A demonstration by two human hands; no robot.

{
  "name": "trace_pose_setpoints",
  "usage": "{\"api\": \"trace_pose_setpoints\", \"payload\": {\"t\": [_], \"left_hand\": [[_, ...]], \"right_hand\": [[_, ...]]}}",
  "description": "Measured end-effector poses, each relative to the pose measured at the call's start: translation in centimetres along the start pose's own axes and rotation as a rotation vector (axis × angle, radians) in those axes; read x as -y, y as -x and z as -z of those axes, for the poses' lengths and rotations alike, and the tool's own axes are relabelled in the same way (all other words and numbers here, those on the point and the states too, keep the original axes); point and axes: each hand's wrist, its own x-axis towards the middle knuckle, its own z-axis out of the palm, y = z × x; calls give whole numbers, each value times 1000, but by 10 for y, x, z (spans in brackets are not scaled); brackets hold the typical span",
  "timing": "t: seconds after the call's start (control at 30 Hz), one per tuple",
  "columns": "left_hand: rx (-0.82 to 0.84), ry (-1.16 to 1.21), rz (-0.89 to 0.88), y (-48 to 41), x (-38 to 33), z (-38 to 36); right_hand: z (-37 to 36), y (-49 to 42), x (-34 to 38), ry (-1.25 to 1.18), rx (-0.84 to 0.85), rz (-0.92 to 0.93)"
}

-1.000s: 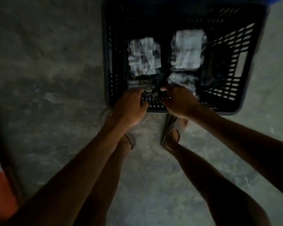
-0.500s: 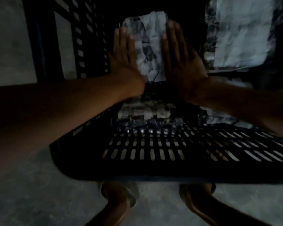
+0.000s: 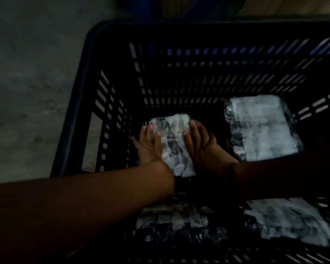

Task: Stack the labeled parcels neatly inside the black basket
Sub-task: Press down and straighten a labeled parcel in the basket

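The black slatted basket (image 3: 76,103) fills most of the view. Inside lie several dark parcels with white labels. My left hand (image 3: 149,147) and my right hand (image 3: 202,147) lie flat, fingers extended, on either side of the far left parcel (image 3: 173,143), pressing on its edges. A second parcel (image 3: 263,128) lies at the far right. Two more lie nearer to me: one (image 3: 177,220) under my left forearm and one (image 3: 291,221) at the right. The scene is dim and blurred.
Grey concrete floor (image 3: 27,82) lies to the left of the basket. Something dark blue (image 3: 147,8) stands behind the basket's far rim.
My hands went from the near edge of the basket to the far left parcel and now rest flat on it. The view has shifted deeper into the basket.
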Motion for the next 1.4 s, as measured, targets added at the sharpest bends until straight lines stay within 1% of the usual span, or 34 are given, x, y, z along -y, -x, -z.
{"api": "trace_pose_setpoints", "payload": {"t": [0.03, 0.07, 0.1, 0.13, 0.17, 0.2, 0.23, 0.3, 0.37, 0.4, 0.5, 0.57, 0.63, 0.7, 0.73, 0.8, 0.83, 0.9, 1.0, 1.07, 1.1, 1.13, 1.2, 1.3, 1.4], "left_hand": [[-4, 33, -32, 2, 4, 3], [-14, 104, -62, 5, 9, 4], [-8, 167, -88, 9, 14, 5], [6, 175, -108, 16, 18, 9], [41, 135, -128, 25, 22, 17], [66, 116, -162, 34, 27, 23], [88, 160, -190, 44, 32, 29], [43, 336, -193, 60, 43, 43], [-46, 438, -167, 64, 47, 52], [-62, 464, -142, 64, 48, 54], [-66, 628, -70, 59, 53, 61], [-108, 775, -56, 63, 61, 64], [-222, 940, -25, 65, 71, 66], [-347, 1155, -1, 66, 80, 71], [-379, 1283, -2, 65, 83, 74], [-397, 1508, -2, 67, 86, 81], [-409, 1592, 8, 68, 86, 85], [-417, 1693, 32, 71, 83, 90], [-325, 1773, 57, 71, 75, 92], [-284, 1713, 58, 67, 68, 89], [-274, 1661, 59, 64, 64, 86], [-263, 1618, 68, 61, 61, 83], [-238, 1563, 96, 54, 56, 76], [-199, 1524, 135, 46, 50, 72], [-200, 1446, 115, 35, 48, 69]], "right_hand": [[0, -8, -7, -19, 11, -52], [3, -9, 6, -174, 87, 4], [3, -5, 4, -224, 83, -3], [7, -1, -3, -205, 90, -13], [11, 3, -9, -176, 90, 4], [19, 8, -17, -196, 99, 57], [29, 13, -26, -220, 137, 124], [46, 20, -58, -334, 163, 221], [55, 26, -75, -472, 98, 260], [54, 27, -77, -556, 66, 273], [43, 26, -73, -760, -26, 235], [39, 29, -74, -895, -8, 179], [37, 30, -76, -1076, -25, 143], [40, 30, -81, -1347, -114, 126], [43, 29, -85, -1485, -171, 95], [50, 34, -94, -1688, -254, -24], [54, 37, -98, -1773, -259, -83], [54, 42, -100, -1887, -203, -215], [47, 41, -88, -1885, -80, -420], [46, 40, -77, -1891, -5, -518], [47, 40, -73, -1892, 22, -538], [50, 39, -70, -1887, 49, -528], [55, 36, -64, -1867, 101, -451], [62, 29, -52, -1745, 161, -342], [61, 16, -40, -1645, 91, -354]]}}
